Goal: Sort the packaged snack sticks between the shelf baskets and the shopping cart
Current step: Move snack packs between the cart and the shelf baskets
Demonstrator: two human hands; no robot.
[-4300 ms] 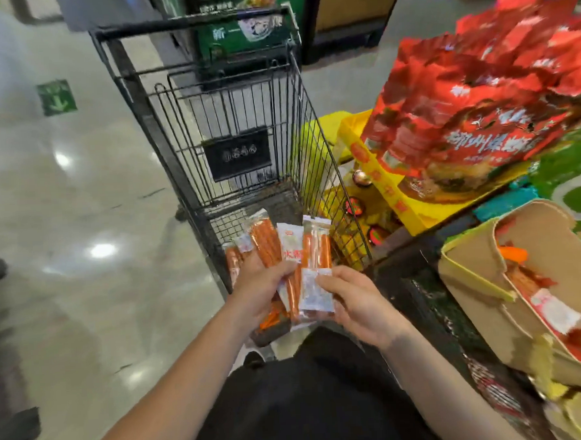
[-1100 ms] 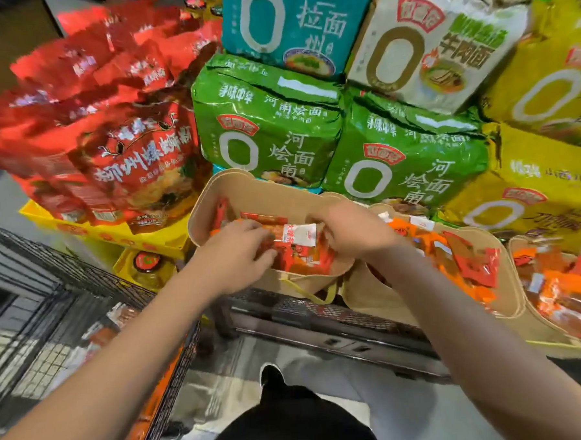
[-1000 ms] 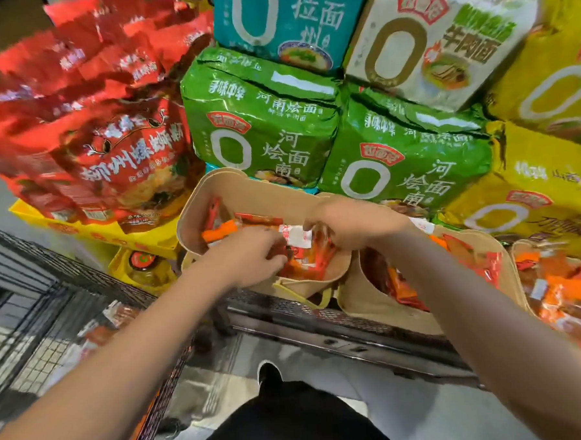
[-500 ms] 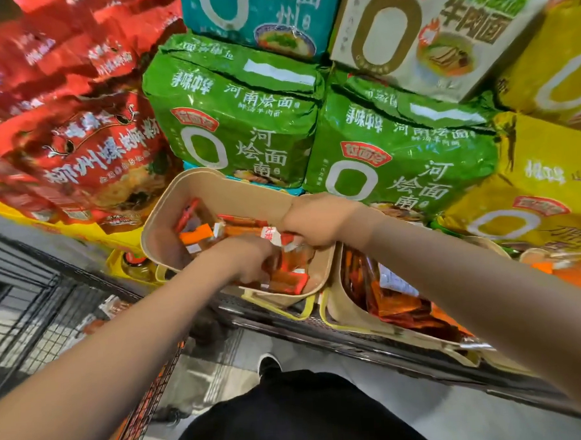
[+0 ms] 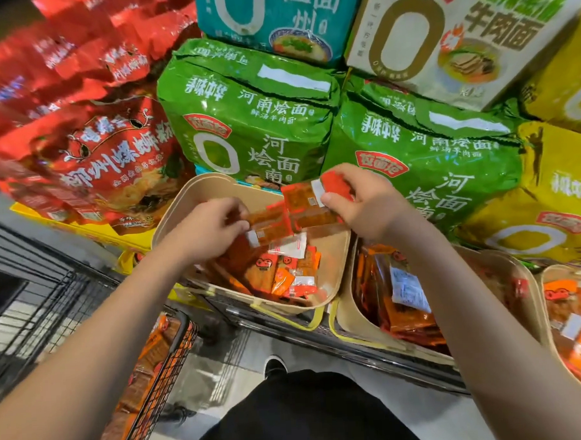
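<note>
A tan shelf basket holds several orange-red snack stick packets. Above it, my left hand pinches the end of a flat orange packet. My right hand grips a small bunch of red-orange packets with white labels. Both hands hover over this basket, close together. A second tan basket to the right holds more orange packets. The black wire shopping cart stands at lower left with orange packets inside it.
Big green noodle bags are stacked right behind the baskets, red bags to the left, yellow ones to the right. A third basket sits at the far right. My black shoe is on the grey floor below.
Both hands have risen out of the left basket, lifting orange-red packets with them. A few seconds ago I stood over the cart holding packets; I have since turned toward the shelf.
</note>
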